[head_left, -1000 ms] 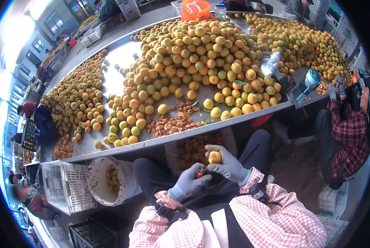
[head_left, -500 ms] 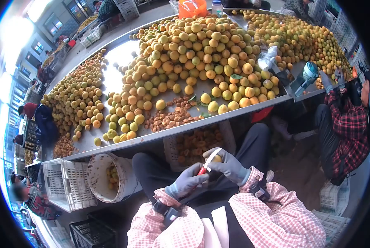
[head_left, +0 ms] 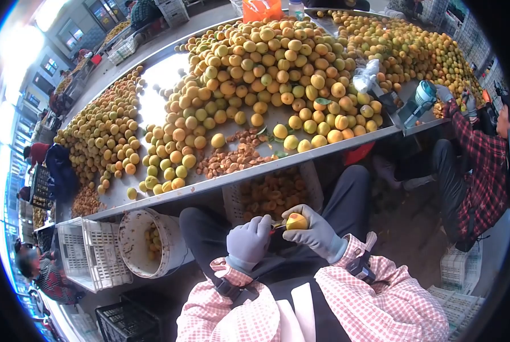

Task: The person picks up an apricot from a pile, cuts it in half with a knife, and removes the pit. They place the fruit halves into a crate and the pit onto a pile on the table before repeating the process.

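In a grey glove, my left hand [head_left: 248,241] is closed around a small knife [head_left: 276,227]; most of the handle is hidden by the fingers. The blade lies against a yellow apricot [head_left: 296,222] with a reddish spot. Gloved too, my right hand [head_left: 321,237] grips that apricot between thumb and fingers. Both hands are above my lap, just in front of a crate of split apricots [head_left: 275,194] under the table edge. Brown apricot pits [head_left: 232,161] lie in a heap on the metal table beyond.
A large pile of whole apricots [head_left: 266,68] covers much of the table [head_left: 209,183]. Left of my legs stand a white bucket [head_left: 131,242] and white crates [head_left: 81,251]. A green-topped tool [head_left: 425,96] is at the right. A person in a plaid shirt [head_left: 478,171] sits there.
The knife has turned from pointing upward beside the apricot to lying across toward its side. My left hand has rolled over, back upward, and the apricot now shows more fully.
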Demonstrator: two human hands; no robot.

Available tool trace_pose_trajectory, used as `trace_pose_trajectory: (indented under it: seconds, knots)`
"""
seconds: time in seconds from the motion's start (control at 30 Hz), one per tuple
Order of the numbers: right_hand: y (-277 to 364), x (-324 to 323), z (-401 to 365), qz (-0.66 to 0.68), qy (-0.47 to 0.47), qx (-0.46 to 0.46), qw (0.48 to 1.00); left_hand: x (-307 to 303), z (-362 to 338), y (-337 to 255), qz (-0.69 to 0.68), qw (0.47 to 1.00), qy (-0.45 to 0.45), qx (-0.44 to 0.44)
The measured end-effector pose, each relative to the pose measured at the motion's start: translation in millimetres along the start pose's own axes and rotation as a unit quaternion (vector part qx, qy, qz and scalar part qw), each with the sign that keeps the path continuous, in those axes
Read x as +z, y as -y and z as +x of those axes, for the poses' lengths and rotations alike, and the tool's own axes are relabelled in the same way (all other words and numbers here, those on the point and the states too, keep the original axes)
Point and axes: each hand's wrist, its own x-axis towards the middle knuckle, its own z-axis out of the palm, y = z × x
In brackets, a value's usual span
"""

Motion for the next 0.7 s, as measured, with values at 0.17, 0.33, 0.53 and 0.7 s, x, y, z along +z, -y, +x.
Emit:
trace_pose_trajectory:
  seconds: [0.17, 0.33, 0.53, 0.7]
  knots:
    - [3.1, 6.8, -5.4, 0.072, -0.011, 0.067, 0.995, -1.0, -5.3, 4.1, 0.076, 0.997, -0.004, 0.022]
    - [4.6, 7.8, -8.6, 0.122, -0.010, 0.101, 0.987, -0.1, -11.0, 1.5, 0.027, 0.999, 0.008, 0.030]
    - [5.0, 13.5, -12.7, 0.075, -0.051, 0.119, 0.989, 1.8, -18.2, 10.5, -0.018, 0.995, 0.073, 0.060]
    - [3.5, 6.2, -10.1, 0.094, -0.029, 0.178, 0.979, 4.7, -16.3, 14.0, 0.044, 0.995, 0.068, 0.061]
